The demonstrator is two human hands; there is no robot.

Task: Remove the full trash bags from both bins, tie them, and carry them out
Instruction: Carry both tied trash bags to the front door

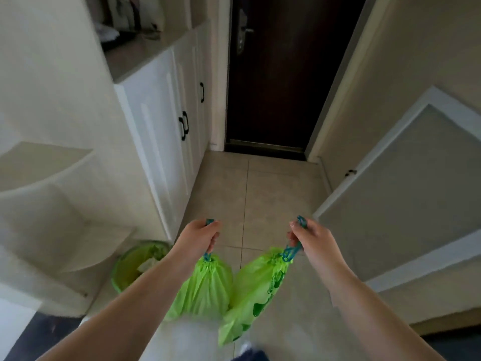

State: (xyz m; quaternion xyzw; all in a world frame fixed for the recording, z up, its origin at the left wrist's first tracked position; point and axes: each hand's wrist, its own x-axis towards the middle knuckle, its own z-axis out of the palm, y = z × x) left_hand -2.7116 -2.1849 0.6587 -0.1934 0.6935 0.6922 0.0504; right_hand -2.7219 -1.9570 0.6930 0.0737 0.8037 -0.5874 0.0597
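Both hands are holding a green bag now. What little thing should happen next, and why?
Probably step forward to the dark door and free one hand for its handle. The left hand and right hand each grip a blue drawstring, and the left bag and right bag hang cinched shut, while the door looks closed.

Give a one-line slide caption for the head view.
Both hands carry tied green trash bags toward the dark door.
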